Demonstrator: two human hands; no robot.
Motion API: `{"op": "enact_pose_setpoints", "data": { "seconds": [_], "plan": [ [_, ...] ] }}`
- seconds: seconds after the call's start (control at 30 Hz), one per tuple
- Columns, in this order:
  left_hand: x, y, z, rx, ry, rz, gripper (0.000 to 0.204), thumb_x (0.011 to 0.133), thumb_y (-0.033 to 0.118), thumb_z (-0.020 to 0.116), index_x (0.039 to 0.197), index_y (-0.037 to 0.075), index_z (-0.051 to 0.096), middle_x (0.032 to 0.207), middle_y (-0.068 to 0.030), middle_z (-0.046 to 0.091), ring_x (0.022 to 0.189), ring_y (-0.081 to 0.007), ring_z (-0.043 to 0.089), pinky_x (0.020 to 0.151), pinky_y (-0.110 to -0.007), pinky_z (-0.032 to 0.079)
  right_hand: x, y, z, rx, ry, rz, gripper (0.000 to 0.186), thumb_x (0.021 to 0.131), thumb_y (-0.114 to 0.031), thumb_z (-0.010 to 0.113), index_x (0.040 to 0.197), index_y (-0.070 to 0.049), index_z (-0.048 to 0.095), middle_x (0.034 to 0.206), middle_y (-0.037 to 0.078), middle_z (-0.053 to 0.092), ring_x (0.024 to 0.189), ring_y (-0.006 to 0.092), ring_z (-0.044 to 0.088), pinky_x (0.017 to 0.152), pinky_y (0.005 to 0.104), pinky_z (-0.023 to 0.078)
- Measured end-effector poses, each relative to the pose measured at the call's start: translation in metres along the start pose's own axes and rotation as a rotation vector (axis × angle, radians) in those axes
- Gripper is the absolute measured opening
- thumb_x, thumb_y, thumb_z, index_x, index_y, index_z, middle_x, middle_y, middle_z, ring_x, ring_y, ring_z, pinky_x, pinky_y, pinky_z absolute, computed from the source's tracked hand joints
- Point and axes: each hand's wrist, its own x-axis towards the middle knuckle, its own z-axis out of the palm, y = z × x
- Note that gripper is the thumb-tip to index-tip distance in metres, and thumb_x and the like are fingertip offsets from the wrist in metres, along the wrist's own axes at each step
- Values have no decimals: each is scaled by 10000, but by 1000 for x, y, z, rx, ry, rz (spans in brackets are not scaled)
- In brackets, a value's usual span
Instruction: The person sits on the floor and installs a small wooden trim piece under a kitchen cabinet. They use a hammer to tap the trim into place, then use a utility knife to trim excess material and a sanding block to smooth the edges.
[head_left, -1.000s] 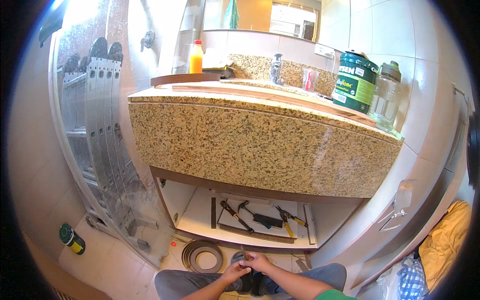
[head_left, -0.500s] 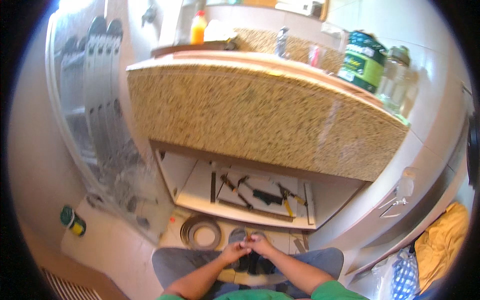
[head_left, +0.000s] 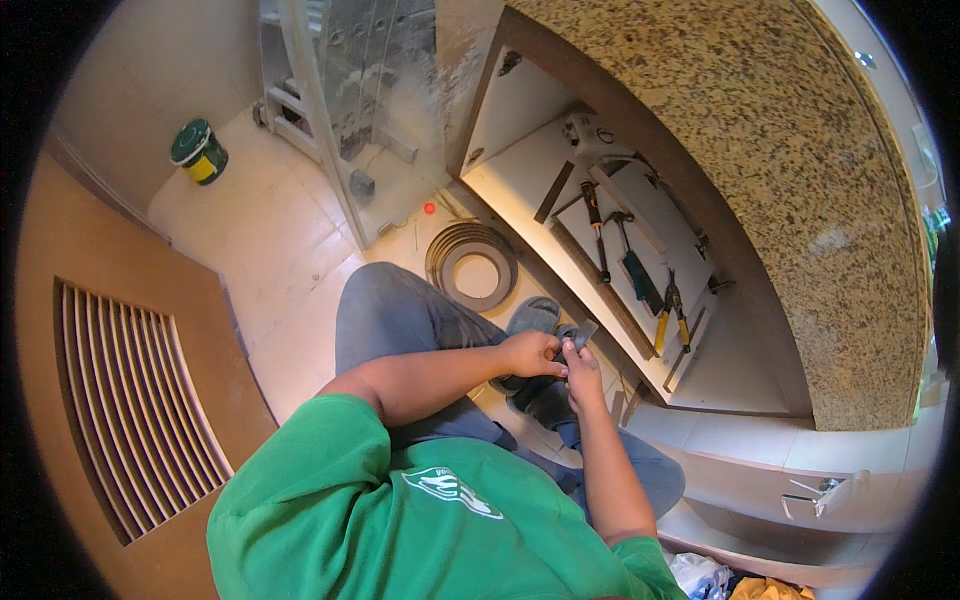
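Observation:
My left hand (head_left: 535,352) is closed, its fingertips meeting my right hand (head_left: 582,375) over my lap; whether it grips anything is hidden. My right hand pinches a small grey flat piece (head_left: 587,333). Beneath them are my feet in grey slippers (head_left: 530,318). A coil of brown strip (head_left: 439,266) lies on the floor beside my knee. Inside the open cabinet (head_left: 535,150) lie an orange-and-black handled tool (head_left: 600,245), a dark-handled hammer (head_left: 637,275), yellow-handled pliers (head_left: 685,332) and several dark strips.
The granite counter (head_left: 780,140) overhangs the cabinet. A glass panel (head_left: 405,170) with a folded ladder behind it stands at the upper left, near a green bucket (head_left: 200,152) and red cap (head_left: 429,208). A louvred brown door (head_left: 230,370) is at left, bagged cloths (head_left: 705,578) at lower right.
The view has swung sharply downward and turned, shifting the cabinet to the upper right and showing more of my shirt and the door. My hands remain together over my lap.

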Motion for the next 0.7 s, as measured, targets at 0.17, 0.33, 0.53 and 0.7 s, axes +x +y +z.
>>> {"op": "enact_pose_setpoints", "data": {
  "seconds": [0.17, 0.33, 0.53, 0.7],
  "plan": [
    [-8, 0, -1, -143, 9, 19, 539, 870, 436, 764, 1156, -8, 660, 952, -172, 745, 884, -230, 724, 813, -348, 550, 5, 13, 4, 103, 155, -114, 344, 1064, -309, 510, 1172, -1, 621, 1117, 99, 673, 1044, 194, 623, 905, 304, 481],
    [0, -15, 2, -198, 157, -69, 466, 931, 372, 705, 1213, 3, 665, 1002, -156, 750, 907, -226, 717, 840, -349, 546, -2, 6, -9, 246, 169, -104, 389, 1073, -354, 460, 1215, -8, 566, 1003, 136, 679, 872, 253, 670, 776, 377, 546],
    [-3, -60, -6, -232, 266, -181, 281, 962, 267, 632, 1040, 6, 700, 881, -102, 740, 755, -174, 691, 699, -348, 548, -43, -29, -37, 338, 144, -86, 433, 1055, -423, 477, 1209, -21, 520, 840, 148, 654, 701, 290, 670, 639, 406, 559],
    [-21, -68, -9, -143, 318, -265, 277, 988, 244, 565, 965, -4, 686, 820, -90, 727, 739, -191, 684, 697, -354, 548, -99, -52, -66, 371, 81, -196, 412, 1068, -393, 442, 1212, -17, 530, 882, 142, 651, 784, 291, 656, 715, 417, 553]
  ]
}}
